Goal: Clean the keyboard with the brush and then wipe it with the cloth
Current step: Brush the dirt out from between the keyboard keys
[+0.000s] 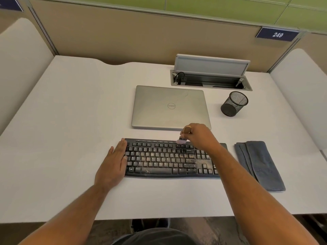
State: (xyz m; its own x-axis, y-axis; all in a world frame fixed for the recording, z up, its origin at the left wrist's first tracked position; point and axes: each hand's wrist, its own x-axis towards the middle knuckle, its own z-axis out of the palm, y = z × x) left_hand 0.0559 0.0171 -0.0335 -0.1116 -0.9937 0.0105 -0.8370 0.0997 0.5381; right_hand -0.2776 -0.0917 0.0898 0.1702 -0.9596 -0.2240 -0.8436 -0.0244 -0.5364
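Keyboard (169,159) (seemingly dusty) on white desk (70,121)

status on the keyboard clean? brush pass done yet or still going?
Brushing is in hand. The right hand holds the brush with its bristles on the top key row, and the left hand lies flat against the left end of the keyboard. Little looks done: crumbs cover the middle and lower rows. The wipe is left: the cloth lies folded to the right, untouched.
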